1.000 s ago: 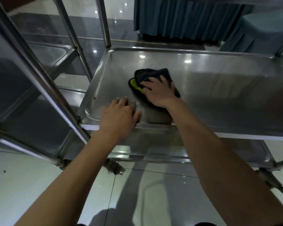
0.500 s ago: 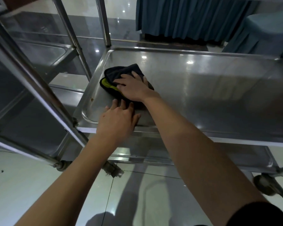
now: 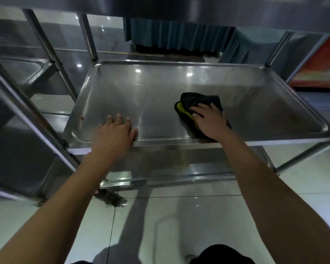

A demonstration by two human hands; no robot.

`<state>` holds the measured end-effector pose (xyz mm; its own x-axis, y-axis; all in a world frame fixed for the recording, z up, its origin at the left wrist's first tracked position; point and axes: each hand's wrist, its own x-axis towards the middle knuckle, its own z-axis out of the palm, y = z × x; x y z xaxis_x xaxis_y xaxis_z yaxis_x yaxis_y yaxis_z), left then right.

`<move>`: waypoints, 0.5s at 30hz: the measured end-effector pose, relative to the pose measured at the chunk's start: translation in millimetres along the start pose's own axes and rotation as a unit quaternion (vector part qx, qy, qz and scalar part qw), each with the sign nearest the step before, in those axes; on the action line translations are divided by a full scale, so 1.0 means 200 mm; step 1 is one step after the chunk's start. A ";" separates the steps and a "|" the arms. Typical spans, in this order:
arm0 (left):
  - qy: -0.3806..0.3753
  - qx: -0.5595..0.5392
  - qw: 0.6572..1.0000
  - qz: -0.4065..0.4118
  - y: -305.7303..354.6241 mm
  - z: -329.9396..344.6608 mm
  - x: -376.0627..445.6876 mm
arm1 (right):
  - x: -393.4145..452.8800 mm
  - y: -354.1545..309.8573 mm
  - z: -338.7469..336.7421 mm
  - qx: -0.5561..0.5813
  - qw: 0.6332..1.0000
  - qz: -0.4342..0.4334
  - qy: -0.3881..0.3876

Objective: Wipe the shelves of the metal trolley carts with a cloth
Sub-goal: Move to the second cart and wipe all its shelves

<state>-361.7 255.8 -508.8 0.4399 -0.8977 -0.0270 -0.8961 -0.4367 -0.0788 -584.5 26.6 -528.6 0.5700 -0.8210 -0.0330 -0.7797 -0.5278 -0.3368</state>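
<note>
Mid-wipe on the middle shelf (image 3: 160, 88) of the metal trolley cart (image 3: 301, 147). Right hand (image 3: 211, 121) pressed flat on the dark cloth (image 3: 198, 100), fingers spread and fairly straight, palm bearing down rather than clutching; a yellow-green edge of the cloth showing at the left of the hand. Cloth bunched, lying on the right-of-centre part of the shelf, nearer the front lip than the back. Left hand (image 3: 113, 133) planted on the front left of the same shelf, fingers extended over the rim onto the steel, holding nothing, apparently bracing the cart. So, both grips apart: one loaded flat on the cloth, one flat on bare metal. A small brownish speck (image 3: 82, 118) visible near the left wall of the shelf, well apart from the cloth; whether rust or dirt, cannot tell. Faint streaks on the steel around the centre, hard to read under the reflections of ceiling lights. A lower shelf (image 3: 179, 164) below with a yellowish smear near its middle, and the underside of a top shelf (image 3: 160, 6) overhead. A second trolley (image 3: 27, 73) just beside on the left. Judged stage: this shelf partly covered, right end and far corners probably still to do, lower shelf apparently untouched. Next move, likely: steady downward pressure, long sweeps toward the right wall and into the rounded corners, cart kept braced against rolling on the glossy tiled floor (image 3: 179, 216).
</note>
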 end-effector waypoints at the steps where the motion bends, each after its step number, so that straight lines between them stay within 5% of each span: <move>1: 0.005 -0.001 1.000 0.000 0.00 0.00 0.00 | -0.05 0.00 0.00 0.002 1.000 0.004 0.004; 15: 0.106 -0.115 0.988 0.021 0.17 -0.11 -0.06 | -0.18 0.00 -0.05 0.005 0.998 -0.062 0.021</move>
<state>-398.5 250.1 -489.2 0.4018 -0.8966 0.1860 -0.9137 -0.3791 0.1461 -607.6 53.9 -518.5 0.6507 -0.7578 0.0484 -0.7010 -0.6241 -0.3451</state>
